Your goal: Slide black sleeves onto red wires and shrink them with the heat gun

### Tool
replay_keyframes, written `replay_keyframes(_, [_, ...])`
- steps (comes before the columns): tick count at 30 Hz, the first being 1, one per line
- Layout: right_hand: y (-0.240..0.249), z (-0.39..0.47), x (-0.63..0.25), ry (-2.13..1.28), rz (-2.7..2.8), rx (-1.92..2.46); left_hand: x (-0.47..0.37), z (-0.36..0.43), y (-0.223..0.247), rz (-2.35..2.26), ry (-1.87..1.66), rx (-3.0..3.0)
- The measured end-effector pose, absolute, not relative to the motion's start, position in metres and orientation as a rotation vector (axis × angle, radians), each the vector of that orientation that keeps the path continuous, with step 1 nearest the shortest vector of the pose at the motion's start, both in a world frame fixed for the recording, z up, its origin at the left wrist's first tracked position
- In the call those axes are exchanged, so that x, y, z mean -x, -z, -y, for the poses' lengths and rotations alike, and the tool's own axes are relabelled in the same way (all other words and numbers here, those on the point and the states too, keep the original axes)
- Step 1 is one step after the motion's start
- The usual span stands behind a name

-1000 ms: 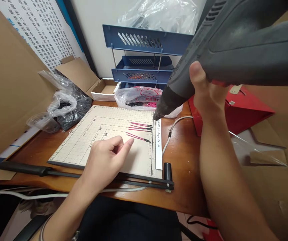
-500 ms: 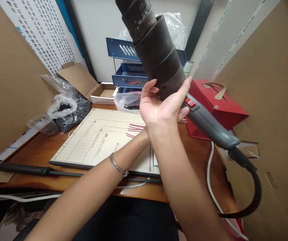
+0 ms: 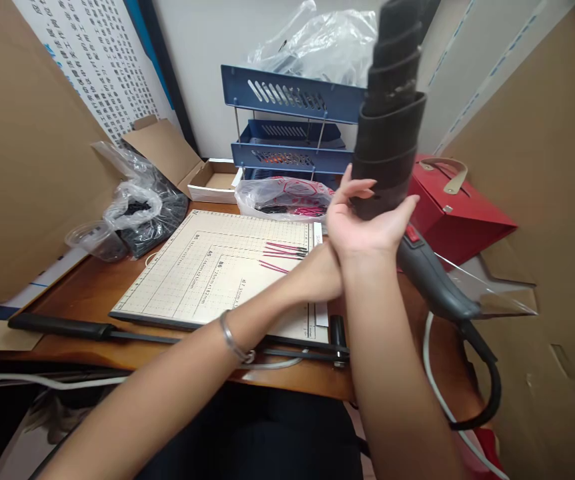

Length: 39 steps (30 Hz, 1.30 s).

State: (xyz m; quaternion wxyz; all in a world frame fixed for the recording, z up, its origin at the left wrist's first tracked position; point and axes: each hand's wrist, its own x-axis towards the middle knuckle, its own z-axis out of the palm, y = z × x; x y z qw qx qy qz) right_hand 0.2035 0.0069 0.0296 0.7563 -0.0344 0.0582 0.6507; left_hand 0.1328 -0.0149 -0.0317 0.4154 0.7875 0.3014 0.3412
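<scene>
A dark grey heat gun (image 3: 385,153) with a black stepped nozzle is raised above the right side of the desk. My right hand (image 3: 367,223) grips it around the body, palm toward me, next to the red switch (image 3: 411,233). Behind my right wrist lies my left hand (image 3: 323,270), its fingers hidden. Under the left arm is a cream paper trimmer (image 3: 182,273) with a printed grid. Several thin pink wires (image 3: 280,248) with black ends rest on the board near my left hand.
Behind stand a blue tiered tray (image 3: 287,97), a clear bag of wires (image 3: 282,200) and an open carton (image 3: 215,183). A black-filled bag (image 3: 152,220) sits left, a red box (image 3: 467,213) right. The trimmer's black handle (image 3: 62,327) runs along the front; a white cable (image 3: 432,373) hangs right.
The heat gun and my right hand have shifted right, and the nozzle has swung toward upright. My left hand has moved right with them. The view has also shifted slightly.
</scene>
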Motion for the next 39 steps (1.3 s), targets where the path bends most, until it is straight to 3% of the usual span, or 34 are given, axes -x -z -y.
replay_keyframes(9, [0.004,-0.016,-0.244,-1.306,-0.242,0.200,-0.029,-0.036,0.034,-1.454,-0.930,-2.099])
replay_keyframes(23, [0.018,-0.024,-0.247,-1.330,-0.270,0.282,-0.023,-0.070,0.041,-1.018,-0.552,-2.254])
replay_keyframes(39, [0.030,-0.020,-0.256,-1.386,-0.171,0.336,-0.018,-0.066,0.057,-0.927,-0.535,-2.330])
